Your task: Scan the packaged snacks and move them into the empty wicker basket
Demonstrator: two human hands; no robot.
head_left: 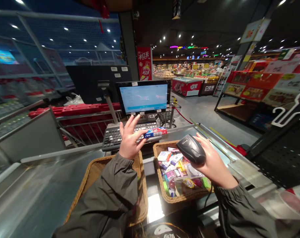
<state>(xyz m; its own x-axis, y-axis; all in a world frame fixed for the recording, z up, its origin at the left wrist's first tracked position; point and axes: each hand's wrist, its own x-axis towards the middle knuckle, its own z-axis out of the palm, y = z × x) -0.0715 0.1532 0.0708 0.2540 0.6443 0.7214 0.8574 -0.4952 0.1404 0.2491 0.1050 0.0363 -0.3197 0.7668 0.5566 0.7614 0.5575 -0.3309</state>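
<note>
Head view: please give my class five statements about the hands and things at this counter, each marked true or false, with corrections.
1. The right hand holds a black scanner. True.
2. The left hand holds a pair of scissors. False: it holds a small blue-and-red pack.
3. The right-hand basket contains colourful packets. True.
4. The screen beyond the keyboard is switched off. False: it is lit, mostly pale blue.
5. Both sleeves are bright yellow. False: they are dark grey-green.
</note>
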